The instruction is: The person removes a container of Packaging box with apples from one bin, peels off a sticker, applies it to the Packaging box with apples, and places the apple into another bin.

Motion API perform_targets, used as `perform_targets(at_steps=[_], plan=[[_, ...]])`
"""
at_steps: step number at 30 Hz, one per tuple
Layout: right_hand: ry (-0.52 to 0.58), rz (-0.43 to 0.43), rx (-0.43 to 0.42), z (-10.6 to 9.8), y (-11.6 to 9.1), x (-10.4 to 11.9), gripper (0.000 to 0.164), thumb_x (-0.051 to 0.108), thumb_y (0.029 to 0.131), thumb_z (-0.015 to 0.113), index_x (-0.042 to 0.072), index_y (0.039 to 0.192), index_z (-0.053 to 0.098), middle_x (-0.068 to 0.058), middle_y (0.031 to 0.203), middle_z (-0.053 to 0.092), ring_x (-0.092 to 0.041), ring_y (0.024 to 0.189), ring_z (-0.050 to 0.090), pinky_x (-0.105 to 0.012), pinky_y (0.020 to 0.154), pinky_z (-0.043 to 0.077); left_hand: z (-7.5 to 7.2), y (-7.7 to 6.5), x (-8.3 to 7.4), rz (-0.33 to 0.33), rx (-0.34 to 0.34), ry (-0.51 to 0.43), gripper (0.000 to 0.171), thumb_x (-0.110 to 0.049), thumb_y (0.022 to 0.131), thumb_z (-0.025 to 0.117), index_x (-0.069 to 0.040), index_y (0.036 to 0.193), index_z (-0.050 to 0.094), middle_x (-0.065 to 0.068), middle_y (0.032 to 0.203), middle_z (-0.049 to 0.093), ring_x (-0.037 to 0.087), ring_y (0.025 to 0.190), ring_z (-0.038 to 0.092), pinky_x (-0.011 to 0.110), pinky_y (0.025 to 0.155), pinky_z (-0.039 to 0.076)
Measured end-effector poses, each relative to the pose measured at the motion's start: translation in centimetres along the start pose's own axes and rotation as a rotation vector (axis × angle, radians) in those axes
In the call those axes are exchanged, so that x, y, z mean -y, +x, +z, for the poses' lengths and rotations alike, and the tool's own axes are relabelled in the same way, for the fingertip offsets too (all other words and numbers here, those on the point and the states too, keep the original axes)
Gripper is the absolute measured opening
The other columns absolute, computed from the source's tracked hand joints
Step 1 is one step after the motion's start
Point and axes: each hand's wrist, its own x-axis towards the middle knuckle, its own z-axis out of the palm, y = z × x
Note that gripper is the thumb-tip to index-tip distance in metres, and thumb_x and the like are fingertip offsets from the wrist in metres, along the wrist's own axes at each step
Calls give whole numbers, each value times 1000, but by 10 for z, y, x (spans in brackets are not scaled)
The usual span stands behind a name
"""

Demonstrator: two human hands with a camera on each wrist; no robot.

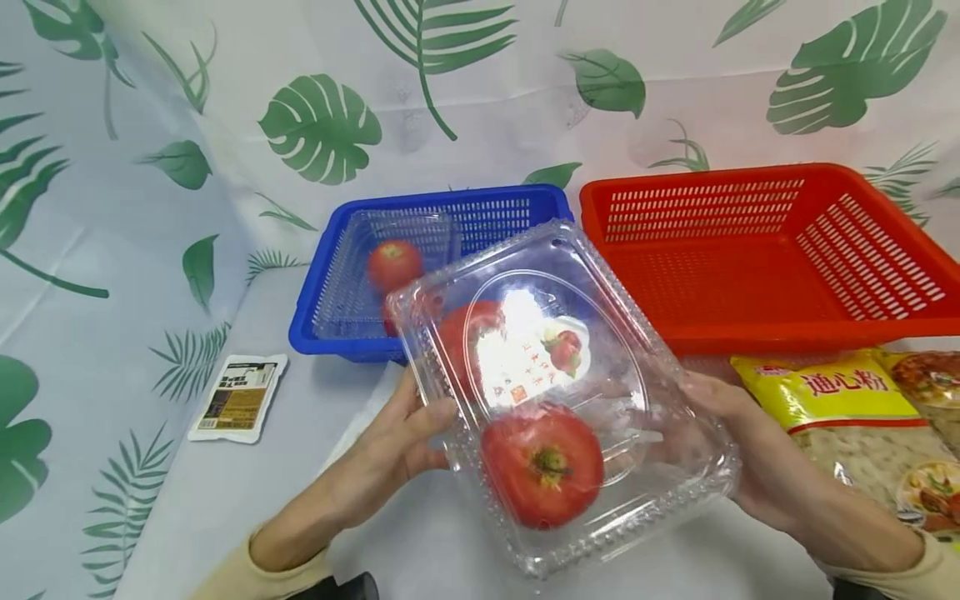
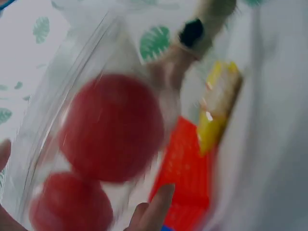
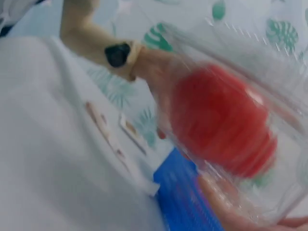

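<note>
My left hand [image 1: 408,435] pinches the left edge of a clear plastic box [image 1: 588,392], thumb on the lid; my right hand [image 1: 753,442] grips the right side, fingers under it. Box is tilted, above the white table [image 1: 427,533], two red fruits [image 1: 543,467] inside. Pasta bag [image 1: 862,417] to the right, small packet [image 1: 238,398] far left. Behind: blue basket [image 1: 303,329] holding another fruit box [image 1: 438,225], red basket [image 1: 690,275] beside it. Leaf-print backdrop [image 1: 510,108] last.
</note>
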Motion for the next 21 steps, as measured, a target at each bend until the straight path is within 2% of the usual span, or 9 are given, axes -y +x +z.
perform_targets(at_steps=[3, 5, 9, 12, 15, 18, 21], plan=[[-6, 58, -54, 7, -2, 4, 52, 43, 109, 32, 40, 161, 25, 7, 159, 42, -25, 133, 59, -54, 101, 55, 7, 2, -7, -39, -41, -12, 96, -45, 98, 66, -32, 167, 1, 16, 165, 28, 36, 138, 50, 50, 99, 55], [-59, 79, -62, 8, -2, 7, 55, 44, 110, 31, 41, 163, 18, 7, 161, 41, -25, 134, 60, -56, 101, 55, 9, 4, -10, -55, -61, -4, 95, -41, 97, 68, -32, 167, 3, 16, 163, 31, 37, 139, 48, 51, 100, 55], [-158, 58, 29, -1, -1, 10, 63, 46, 109, 31, 38, 168, 8, -1, 169, 27, -25, 142, 50, -57, 106, 50, 9, 11, -9, -51, -57, 28, 91, -35, 97, 66, -30, 167, 9, 16, 161, 34, 37, 141, 46, 53, 105, 51], [-216, 58, 84, -15, -3, 7, 68, 45, 108, 31, 38, 168, 1, -8, 172, 10, -30, 149, 34, -58, 107, 45, 8, 14, -6, -58, -49, 43, 90, -35, 96, 66, -30, 167, 11, 17, 159, 37, 35, 139, 49, 53, 107, 49], [-219, 58, 104, -24, -4, 0, 73, 42, 107, 38, 32, 169, -1, -10, 170, 14, -33, 148, 32, -61, 103, 45, 9, 18, -4, -51, -44, 51, 90, -37, 96, 67, -34, 167, 12, 17, 158, 40, 34, 137, 52, 55, 107, 49], [-223, 34, 72, -31, -4, -4, 77, 42, 106, 42, 24, 168, 0, -2, 163, 32, -28, 142, 44, -58, 99, 51, 9, 23, -4, -37, -35, 55, 92, -40, 96, 68, -35, 167, 10, 18, 156, 44, 35, 136, 54, 56, 106, 50], [-234, -24, 38, -36, -7, 2, 71, 38, 106, 38, 26, 168, 6, 1, 162, 38, -23, 139, 49, -51, 100, 54, 10, 31, -3, -22, -11, 39, 98, -50, 94, 71, -33, 168, 9, 20, 155, 45, 34, 136, 54, 53, 104, 52]])
